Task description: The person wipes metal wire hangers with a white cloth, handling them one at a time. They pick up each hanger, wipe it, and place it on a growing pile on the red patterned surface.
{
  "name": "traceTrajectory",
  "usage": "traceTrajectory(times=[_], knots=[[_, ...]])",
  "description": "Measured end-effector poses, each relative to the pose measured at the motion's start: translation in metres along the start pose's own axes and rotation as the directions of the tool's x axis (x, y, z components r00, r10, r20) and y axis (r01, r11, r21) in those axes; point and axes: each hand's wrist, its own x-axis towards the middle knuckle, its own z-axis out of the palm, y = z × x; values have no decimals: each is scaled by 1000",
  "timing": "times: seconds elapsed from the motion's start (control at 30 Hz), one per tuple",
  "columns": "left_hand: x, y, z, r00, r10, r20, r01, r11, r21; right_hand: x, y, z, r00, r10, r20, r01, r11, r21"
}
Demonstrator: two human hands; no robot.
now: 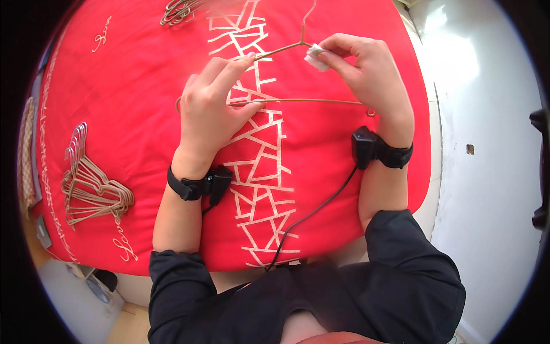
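Observation:
A thin wire clothes hanger (318,100) with a brownish coating is held over a red bedspread (326,180). Its hook points away from me at the top of the view. My left hand (210,96) grips the hanger's left side, fingers along the sloping shoulder wire and thumb by the bottom bar. Between the thumb and fingers of my right hand (365,64) is a folded white wipe (317,57), pressed around the right shoulder wire just beside the neck. The right hand covers most of that shoulder; the left hand hides part of the other end.
A stack of similar wire hangers (96,189) lies on the bedspread at left. More hangers (178,12) lie at the far edge. A black cable (316,208) runs from my right wrist camera (365,147) toward my body. A white wall (485,107) stands at right.

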Motion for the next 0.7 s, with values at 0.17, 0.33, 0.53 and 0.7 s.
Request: traceTrajectory(times=[0.17,0.33,0.53,0.7], knots=[[1,-1,-1,1000,-3,19,2,1000,21,-1,1,-1,995,87,-39,-88,996,-22],[0,-1,0,1000,22,-5,-22,999,42,10,-13,42,946,-137,-294,113,989,-98],[1,-11,-6,999,-45,-16,46,997,61,7,3,19,978,-3,-210,-14,997,-80],[4,-25,-10,996,-53,-66,56,997,48,4,13,-4,974,195,-112,-188,980,73]])
